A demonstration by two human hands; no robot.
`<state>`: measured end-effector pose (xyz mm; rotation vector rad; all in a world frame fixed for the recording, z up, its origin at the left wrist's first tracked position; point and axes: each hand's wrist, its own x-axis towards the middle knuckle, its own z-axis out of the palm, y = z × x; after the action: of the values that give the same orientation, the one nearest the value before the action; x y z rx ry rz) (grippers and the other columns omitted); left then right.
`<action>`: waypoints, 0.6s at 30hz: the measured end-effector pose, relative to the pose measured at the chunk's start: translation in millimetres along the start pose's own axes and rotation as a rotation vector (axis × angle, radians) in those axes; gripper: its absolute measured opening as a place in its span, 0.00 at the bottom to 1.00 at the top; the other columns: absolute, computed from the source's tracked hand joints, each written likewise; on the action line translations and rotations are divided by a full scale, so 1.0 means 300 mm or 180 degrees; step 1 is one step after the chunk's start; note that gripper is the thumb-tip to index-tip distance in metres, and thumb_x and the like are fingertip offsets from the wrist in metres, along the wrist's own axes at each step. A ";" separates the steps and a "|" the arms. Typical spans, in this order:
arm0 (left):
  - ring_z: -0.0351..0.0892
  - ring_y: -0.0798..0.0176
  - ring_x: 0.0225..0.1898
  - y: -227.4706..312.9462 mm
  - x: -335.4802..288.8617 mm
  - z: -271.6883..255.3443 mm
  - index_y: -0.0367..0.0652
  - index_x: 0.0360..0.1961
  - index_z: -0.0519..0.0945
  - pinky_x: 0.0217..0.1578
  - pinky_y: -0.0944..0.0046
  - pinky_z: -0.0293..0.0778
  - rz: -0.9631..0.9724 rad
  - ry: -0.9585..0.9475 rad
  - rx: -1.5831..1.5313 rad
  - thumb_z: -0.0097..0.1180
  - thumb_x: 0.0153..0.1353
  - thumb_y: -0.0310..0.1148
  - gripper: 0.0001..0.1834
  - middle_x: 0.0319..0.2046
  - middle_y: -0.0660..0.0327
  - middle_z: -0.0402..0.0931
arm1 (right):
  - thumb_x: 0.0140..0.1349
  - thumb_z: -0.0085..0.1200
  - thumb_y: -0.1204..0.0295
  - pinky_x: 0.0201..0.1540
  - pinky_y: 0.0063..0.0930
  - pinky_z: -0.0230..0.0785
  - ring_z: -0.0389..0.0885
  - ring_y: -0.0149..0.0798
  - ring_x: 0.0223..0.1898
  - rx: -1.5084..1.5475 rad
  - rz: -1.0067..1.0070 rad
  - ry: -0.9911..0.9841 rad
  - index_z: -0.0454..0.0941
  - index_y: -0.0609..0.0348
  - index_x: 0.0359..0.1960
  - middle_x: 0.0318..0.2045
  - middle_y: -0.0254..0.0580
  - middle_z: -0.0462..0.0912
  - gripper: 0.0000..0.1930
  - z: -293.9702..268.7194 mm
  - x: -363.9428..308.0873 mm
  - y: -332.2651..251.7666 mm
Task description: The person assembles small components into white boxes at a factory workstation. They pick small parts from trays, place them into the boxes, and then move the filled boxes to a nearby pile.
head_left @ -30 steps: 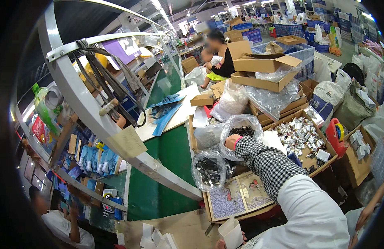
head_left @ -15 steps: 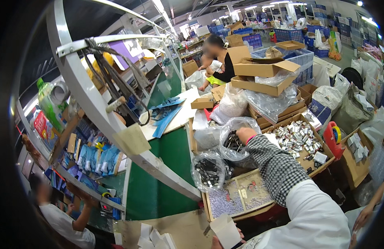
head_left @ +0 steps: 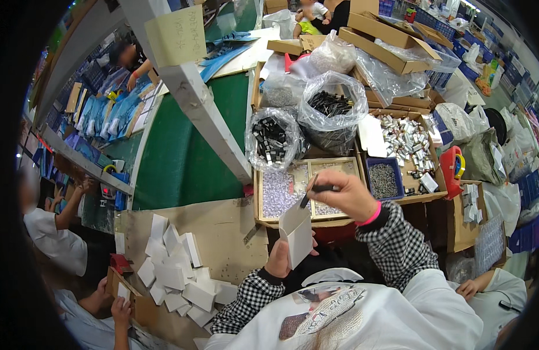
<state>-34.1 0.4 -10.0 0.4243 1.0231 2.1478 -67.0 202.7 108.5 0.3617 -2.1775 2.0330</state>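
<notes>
My left hand (head_left: 277, 261) grips a small white cardboard box (head_left: 299, 240), held tilted with its top flap up. Just above the box, my right hand (head_left: 344, 197) pinches a thin black stick-like piece (head_left: 305, 201). Its lower end is at the box's mouth; I cannot tell whether it is inside. Beyond my hands stands a clear plastic bag (head_left: 358, 96) of similar thin black pieces (head_left: 332, 104). A second clear bag (head_left: 288, 119) with black and silver pieces (head_left: 270, 142) sits left of it. White boxes (head_left: 173, 262) lie heaped to my left.
A wooden tray (head_left: 256, 201) with small parts in compartments lies ahead. A blue bin (head_left: 369, 182) of tiny metal parts and a carton of silver pieces (head_left: 404, 139) stand to its right. A slanting metal post (head_left: 204, 114) rises by the green belt (head_left: 164, 169). Co-workers are at left and right.
My right hand has come back from the bag of black pieces with one piece in it, down to the white box. The view has tilted down, showing more of the left hand.
</notes>
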 end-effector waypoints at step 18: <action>0.73 0.59 0.45 0.025 -0.028 0.036 0.33 0.56 0.61 0.44 0.58 0.73 -0.0184 -0.0500 -0.0261 0.50 0.46 0.71 0.51 0.44 0.52 0.69 | 0.61 0.45 0.67 0.34 0.42 0.70 0.78 0.54 0.32 -0.2409 0.0110 -0.1944 0.67 0.55 0.48 0.31 0.51 0.78 0.14 0.057 -0.064 -0.224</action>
<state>-25.7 -2.9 2.8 0.5093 0.8468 2.0614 -29.4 183.2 166.7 0.9081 -3.0889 1.0206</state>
